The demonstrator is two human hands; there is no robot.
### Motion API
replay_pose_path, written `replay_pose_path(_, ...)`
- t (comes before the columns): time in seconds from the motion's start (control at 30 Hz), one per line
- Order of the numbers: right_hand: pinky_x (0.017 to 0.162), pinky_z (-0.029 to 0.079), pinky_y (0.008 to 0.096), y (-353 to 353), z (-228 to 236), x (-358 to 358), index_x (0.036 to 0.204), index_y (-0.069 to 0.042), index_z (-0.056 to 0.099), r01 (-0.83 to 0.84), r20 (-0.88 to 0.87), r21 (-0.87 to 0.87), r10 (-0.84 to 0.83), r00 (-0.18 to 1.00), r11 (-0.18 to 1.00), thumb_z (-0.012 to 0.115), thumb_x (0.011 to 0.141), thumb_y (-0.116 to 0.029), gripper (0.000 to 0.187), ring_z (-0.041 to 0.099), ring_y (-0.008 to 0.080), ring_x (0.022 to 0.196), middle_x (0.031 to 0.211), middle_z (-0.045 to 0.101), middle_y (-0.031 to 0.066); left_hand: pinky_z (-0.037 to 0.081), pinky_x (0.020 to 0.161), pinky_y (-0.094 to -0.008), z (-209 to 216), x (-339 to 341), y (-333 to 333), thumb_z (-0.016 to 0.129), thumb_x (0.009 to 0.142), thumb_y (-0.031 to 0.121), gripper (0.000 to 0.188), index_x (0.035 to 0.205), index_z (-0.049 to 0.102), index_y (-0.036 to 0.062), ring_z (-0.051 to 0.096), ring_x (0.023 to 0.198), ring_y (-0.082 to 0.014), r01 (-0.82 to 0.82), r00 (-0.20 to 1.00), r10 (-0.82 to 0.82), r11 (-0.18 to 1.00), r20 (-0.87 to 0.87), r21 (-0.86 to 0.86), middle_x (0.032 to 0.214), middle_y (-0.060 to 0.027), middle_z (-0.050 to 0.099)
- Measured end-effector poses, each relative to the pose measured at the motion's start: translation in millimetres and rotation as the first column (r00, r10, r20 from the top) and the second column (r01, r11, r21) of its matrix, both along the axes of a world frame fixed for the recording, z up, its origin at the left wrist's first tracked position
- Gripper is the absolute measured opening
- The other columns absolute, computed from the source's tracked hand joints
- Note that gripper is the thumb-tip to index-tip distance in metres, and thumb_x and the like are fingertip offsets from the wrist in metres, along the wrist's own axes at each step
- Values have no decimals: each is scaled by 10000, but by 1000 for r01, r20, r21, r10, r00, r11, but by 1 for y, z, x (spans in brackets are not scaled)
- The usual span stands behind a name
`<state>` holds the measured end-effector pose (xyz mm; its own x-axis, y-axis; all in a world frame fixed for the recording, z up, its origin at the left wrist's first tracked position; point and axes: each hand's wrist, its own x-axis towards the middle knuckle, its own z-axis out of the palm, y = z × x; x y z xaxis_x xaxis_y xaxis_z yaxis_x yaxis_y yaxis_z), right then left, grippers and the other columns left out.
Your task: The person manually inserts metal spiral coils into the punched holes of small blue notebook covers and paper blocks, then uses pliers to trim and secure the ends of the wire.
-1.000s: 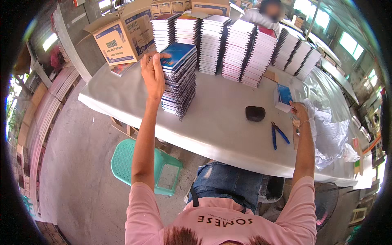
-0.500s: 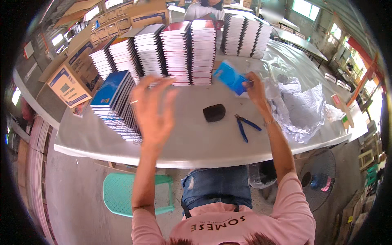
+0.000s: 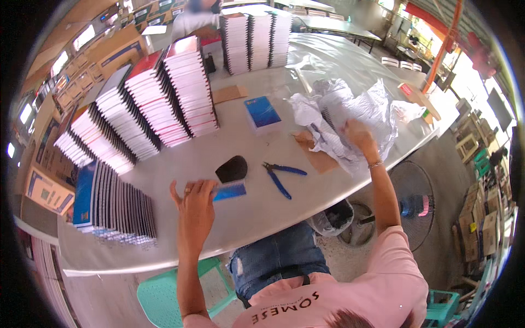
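My left hand (image 3: pixel 197 203) is low over the near side of the table, its fingers closed on the end of a small blue card or cover (image 3: pixel 231 191). One finger sticks out to the left. Just beyond the card lies a dark rounded pad (image 3: pixel 232 169). To its right are blue-handled cutting pliers (image 3: pixel 281 176) with spread handles. My right hand (image 3: pixel 361 136) reaches into crumpled pale wrapping (image 3: pixel 377 101); its fingers are blurred, and I cannot make out a grip. Some dark coil edges show within the wrapping. A small pile of blue covers (image 3: pixel 262 112) lies mid-table.
Tall stacks of spiral notebooks (image 3: pixel 191 82) line the left and far side. Blue-covered notebooks (image 3: pixel 117 202) are piled at the near left. Brown cardboard (image 3: pixel 317 153) lies beside the wrapping. A person (image 3: pixel 197 22) is across the table. A fan (image 3: pixel 404 205) stands at the right.
The blue card has gone from my right hand to my left, which has come down toward the table. My right hand has moved into the wrapping. The view has turned right.
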<state>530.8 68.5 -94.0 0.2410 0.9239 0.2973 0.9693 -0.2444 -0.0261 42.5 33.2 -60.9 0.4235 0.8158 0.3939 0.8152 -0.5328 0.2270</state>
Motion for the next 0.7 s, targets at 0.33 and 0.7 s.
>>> replay_pose_path(0.33, 785, 493, 437, -6, -35, -4, 893, 15, 676, -17, -587, 81, 61, 807, 997, 661, 816, -295, 320, 664, 355, 857, 886, 668, 254, 106, 1139, -628, -27, 2, -18, 666, 843, 161, 246, 1055, 555, 107, 477, 1186, -280, -133, 991, 132, 990, -13, -55, 1100, -90, 534)
replay_pose_path(0.7, 699, 488, 356, -6, 8, -8, 944, 12, 607, 216, -478, 541, 86, 874, 813, 628, 918, -127, 143, 626, 231, 728, 823, 666, 141, 224, 1078, -608, -45, 34, -16, 849, 641, 435, 552, 969, 573, 88, 409, 1215, -343, -312, 932, 301, 950, 200, 25, 1231, -110, 427)
